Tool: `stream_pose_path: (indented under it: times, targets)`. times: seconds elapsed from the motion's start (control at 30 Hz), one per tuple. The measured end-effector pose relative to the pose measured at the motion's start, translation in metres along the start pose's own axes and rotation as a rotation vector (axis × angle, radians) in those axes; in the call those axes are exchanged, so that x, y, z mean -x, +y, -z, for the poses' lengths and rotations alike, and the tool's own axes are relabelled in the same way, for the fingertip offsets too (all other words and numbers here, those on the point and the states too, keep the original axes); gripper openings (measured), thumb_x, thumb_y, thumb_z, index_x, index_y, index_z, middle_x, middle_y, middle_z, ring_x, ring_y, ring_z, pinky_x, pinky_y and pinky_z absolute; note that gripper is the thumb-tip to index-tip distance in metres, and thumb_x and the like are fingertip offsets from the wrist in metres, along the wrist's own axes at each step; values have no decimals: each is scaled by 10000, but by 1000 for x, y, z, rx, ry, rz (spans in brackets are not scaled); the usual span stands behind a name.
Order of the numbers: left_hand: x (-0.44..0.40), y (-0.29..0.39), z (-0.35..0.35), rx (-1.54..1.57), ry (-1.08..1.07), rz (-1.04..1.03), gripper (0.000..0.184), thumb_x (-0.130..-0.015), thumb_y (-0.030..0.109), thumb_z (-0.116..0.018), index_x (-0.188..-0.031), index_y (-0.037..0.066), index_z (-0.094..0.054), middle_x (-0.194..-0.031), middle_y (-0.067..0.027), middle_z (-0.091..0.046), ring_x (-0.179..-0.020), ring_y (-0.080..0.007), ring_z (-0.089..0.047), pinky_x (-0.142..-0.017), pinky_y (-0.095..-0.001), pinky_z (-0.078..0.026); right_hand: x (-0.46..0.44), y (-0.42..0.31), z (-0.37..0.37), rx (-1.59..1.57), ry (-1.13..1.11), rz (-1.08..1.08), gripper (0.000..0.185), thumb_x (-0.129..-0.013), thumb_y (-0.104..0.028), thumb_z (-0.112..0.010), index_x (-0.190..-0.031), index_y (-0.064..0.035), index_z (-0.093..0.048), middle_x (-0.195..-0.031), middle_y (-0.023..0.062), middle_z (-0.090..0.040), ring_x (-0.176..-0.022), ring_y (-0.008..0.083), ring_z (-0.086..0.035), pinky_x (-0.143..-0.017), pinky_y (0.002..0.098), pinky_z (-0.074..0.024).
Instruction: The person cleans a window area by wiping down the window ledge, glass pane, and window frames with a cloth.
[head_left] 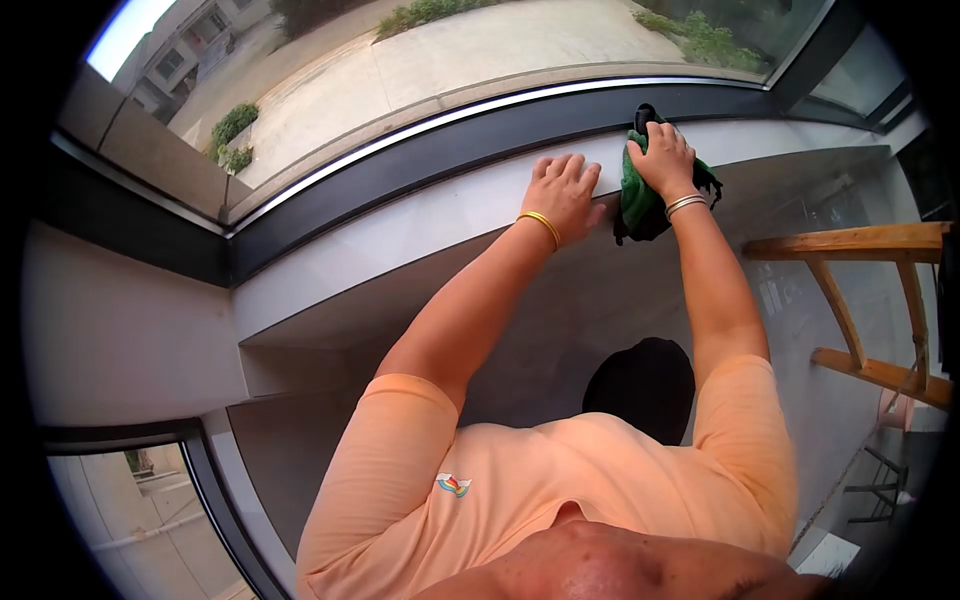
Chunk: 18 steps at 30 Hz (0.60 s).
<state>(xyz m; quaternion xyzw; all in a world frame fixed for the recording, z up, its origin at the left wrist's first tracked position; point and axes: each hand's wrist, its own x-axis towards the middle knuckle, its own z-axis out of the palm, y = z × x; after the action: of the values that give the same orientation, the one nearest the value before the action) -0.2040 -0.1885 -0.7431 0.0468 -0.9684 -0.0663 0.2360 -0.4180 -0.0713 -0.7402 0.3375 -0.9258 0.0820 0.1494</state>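
My left hand [563,195] rests on the white window sill [440,215], fingers spread and nothing in them; a yellow bangle circles that wrist. To its right, my right hand [664,160], with silver bangles at the wrist, grips a bunched green and black cloth [640,195] on the sill. Part of the cloth hangs over the sill's front edge, and its folds under my palm are hidden. A dark rounded piece sticks up beyond my fingers against the window frame [420,135]; I cannot tell if it belongs to the cloth.
Behind the sill stands a large window onto a paved yard [480,60]. A wooden ladder-like stand [850,243] is at the right. Below lies the grey floor [540,310], where a black rounded shape [645,390] shows in front of my body. Another window [130,500] is at lower left.
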Motion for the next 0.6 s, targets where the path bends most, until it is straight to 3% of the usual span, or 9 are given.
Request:
stream_pose_path:
  times: [0.03,0.13,0.2,0.37,0.47,0.53,0.6]
  targets:
    - [24,12,5,76,126,38,580,-869,359,-735,-1344,95,-534,-1362,-140,-553,-1342,-312,-475,-1117,-465,-344,8,-16,-2,-18,44,70,481,-902,-491,-626,-1199,-114,-593,-1267,122,-591,-1205,347,-567,-959,571,-442]
    - [126,31,72,247,231,-87,558,-800,217,-776,-1298,92,-558,-1280,-106,-583,-1244,-294,-539,-1085,-449,-374,35,-96,12,-15,-37,152,447,-903,-450,-617,-1196,-113,-592,-1239,131,-587,-1183,364,-564,-957,578,-441]
    - [191,26,113,284,107,-61,519,-804,181,-767,-1276,82,-574,-1254,-99,-599,-1195,-293,-566,-1046,-439,-408,44,-148,20,-6,-75,170,436,-899,-415,-608,-1195,-96,-589,-1210,137,-585,-1163,386,-557,-948,584,-439]
    - [287,24,171,212,209,207,495,-804,111,-760,-1264,73,-581,-1229,-103,-619,-1129,-295,-597,-964,-425,-465,95,-255,27,-93,-4,445,372,-888,-377,-624,-1123,-90,-602,-1131,116,-592,-1070,348,-575,-887,525,-462]
    - [317,26,175,195,385,368,494,-800,92,-763,-1260,72,-583,-1217,-115,-626,-1122,-309,-596,-964,-422,-467,127,-323,31,-311,117,749,324,-824,-323,-649,-1074,-118,-644,-1044,73,-622,-1028,316,-592,-849,486,-461]
    - [331,24,178,194,442,518,492,-801,72,-761,-1261,66,-587,-1200,-126,-633,-1096,-323,-606,-958,-422,-475,143,-366,32,-443,130,902,355,-802,-288,-658,-1118,-127,-663,-1126,50,-661,-1059,293,-608,-860,483,-465]
    - [341,15,184,140,505,541,480,-805,68,-756,-1256,63,-592,-1178,-125,-641,-1073,-327,-614,-951,-421,-481,160,-396,37,-562,107,1076,348,-777,-210,-679,-1116,-132,-679,-1147,36,-683,-1040,285,-624,-852,460,-483]
